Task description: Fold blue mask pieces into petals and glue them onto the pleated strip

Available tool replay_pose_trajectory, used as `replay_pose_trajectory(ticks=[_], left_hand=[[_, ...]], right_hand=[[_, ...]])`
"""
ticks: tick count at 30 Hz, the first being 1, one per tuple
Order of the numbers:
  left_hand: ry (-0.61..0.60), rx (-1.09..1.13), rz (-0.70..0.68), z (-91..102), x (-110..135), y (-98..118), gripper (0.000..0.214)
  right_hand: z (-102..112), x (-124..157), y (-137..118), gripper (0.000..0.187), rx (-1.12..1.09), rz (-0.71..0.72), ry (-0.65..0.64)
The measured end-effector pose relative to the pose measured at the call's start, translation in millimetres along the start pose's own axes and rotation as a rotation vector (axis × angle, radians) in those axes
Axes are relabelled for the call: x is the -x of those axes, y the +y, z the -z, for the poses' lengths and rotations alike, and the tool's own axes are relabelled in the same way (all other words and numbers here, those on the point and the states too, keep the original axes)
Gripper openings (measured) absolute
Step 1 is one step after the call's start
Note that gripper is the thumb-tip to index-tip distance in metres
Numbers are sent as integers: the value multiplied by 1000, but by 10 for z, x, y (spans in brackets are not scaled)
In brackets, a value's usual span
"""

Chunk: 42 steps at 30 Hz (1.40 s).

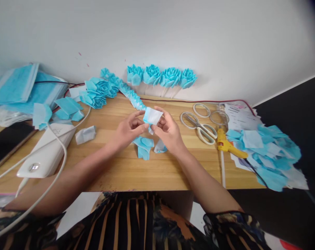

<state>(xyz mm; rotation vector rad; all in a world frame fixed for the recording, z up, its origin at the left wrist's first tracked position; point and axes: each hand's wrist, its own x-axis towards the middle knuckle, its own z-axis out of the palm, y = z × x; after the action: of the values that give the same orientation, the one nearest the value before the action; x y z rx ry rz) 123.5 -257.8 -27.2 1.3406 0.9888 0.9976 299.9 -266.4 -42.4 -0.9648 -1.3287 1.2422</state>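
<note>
Between my two hands is a small blue-and-white fabric piece (152, 116), folded and raised above the wooden table. My left hand (130, 129) pinches its left side between thumb and fingers. On the other side my right hand (169, 130) grips it, the thumb pressed at the lower edge. Below them lie a crumpled blue piece (144, 147) and a smaller white-and-blue piece (160, 146), the latter partly behind my right hand. A row of overlapping folded blue petals (132, 97) runs back from just behind my hands.
Several blue flowers (152, 74) lean against the wall. To the right are scissors (200, 128), tape rolls (201, 110), a yellow glue gun (229, 145) and a pile of blue pieces (272, 149). Leftward are a white power bank (46, 151) with cable, a phone (10, 139) and face masks (15, 86).
</note>
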Motion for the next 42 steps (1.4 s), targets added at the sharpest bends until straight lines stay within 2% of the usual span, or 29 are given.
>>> replay_pose_trajectory(ticks=[2,5,9,12,20,24,29,32,37,39,42], left_hand=[[-20,30,33,4,-9,-22,49],[-14,1,35,20,-2,-50,30],[42,-14,27,39,8,-67,32],[41,-2,34,38,11,-45,33],[-81,-128,54,15,37,3,28],[-87,-162,32,20,39,5,28],[-100,-185,36,19,51,47,32],[-113,-194,45,22,52,52,33],[-135,-221,28,29,44,46,31],[-138,-228,10,29,45,53,29],[-137,-244,-7,27,51,69,29]], right_hand=[[0,0,4,58,5,6,7],[-9,7,21,59,30,5,8],[-14,17,27,60,40,-26,-29],[32,10,-23,49,65,-46,-57],[121,12,-151,28,142,-35,6],[103,25,-136,18,199,25,54],[106,27,-136,9,257,83,53],[114,30,-161,10,240,72,41],[138,32,-207,29,216,36,10],[142,31,-202,28,229,28,12],[146,32,-170,17,273,53,39]])
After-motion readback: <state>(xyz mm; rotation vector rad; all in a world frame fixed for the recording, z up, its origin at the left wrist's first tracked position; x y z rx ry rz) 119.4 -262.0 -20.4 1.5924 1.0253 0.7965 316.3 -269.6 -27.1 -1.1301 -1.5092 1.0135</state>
